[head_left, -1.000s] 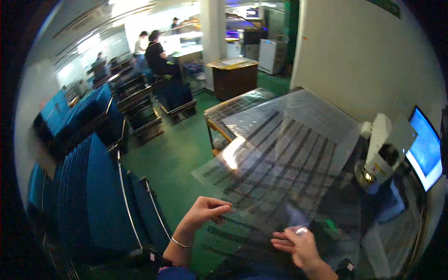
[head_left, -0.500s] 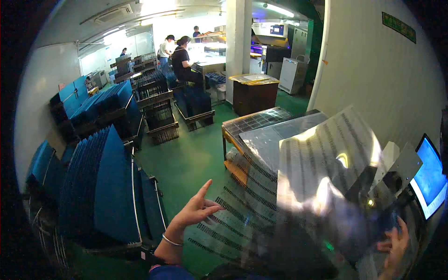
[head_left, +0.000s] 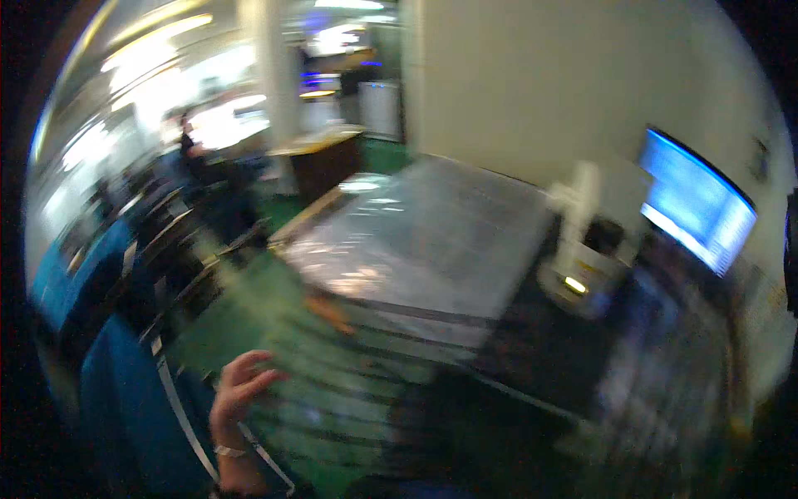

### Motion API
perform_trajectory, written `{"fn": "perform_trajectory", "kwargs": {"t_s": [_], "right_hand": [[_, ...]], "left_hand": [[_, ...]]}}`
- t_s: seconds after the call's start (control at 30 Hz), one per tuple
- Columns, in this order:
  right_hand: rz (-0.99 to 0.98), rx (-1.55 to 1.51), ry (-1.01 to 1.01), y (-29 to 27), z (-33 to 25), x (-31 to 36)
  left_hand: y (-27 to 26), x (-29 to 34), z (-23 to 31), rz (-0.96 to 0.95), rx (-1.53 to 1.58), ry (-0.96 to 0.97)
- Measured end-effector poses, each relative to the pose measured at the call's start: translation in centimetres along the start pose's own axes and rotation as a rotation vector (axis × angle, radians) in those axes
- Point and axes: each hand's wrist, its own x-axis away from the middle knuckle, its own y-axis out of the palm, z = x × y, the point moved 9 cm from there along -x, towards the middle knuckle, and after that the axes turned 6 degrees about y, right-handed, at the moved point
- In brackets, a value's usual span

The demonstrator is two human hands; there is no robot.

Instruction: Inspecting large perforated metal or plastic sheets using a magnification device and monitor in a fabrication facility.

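Observation:
At the lower left is my left hand (head_left: 241,392), a bracelet at its wrist, its fingers closed at the left edge of a clear film sheet (head_left: 345,389) with rows of dark stripes. Motion smears the film, and the green floor shows through it. The sheet spreads rightward in front of me, towards a dark worktop (head_left: 544,358). My right hand is not in the picture.
A table covered by a shiny clear sheet (head_left: 449,241) stands ahead. To the right are a white stand-like device (head_left: 578,241) with a small light and a lit monitor (head_left: 698,200). Blue panels on racks (head_left: 125,399) line the left; a person (head_left: 193,150) sits far back.
The view has swung to the right and blurred. My right hand has gone out of the picture. The film's raised right part has dropped away, uncovering the table and the white device.

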Motion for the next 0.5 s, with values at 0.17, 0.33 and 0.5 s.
{"fn": "perform_trajectory", "kwargs": {"t_s": [0.17, 0.33, 0.5], "right_hand": [[0.021, -0.042, 0.189, -2.5, 6.3, -3.1], [0.150, -0.121, 0.185, -3.3, 2.8, -1.5], [-0.135, 0.082, 0.099, 1.2, 5.5, -7.2]], "left_hand": [[-1.6, 1.2, -1.3, 0.124, -0.097, 0.031], [4.5, -1.1, 0.4, 0.029, 0.028, 0.010], [0.0, 0.6, -0.1, 0.226, -0.031, 0.027]]}}
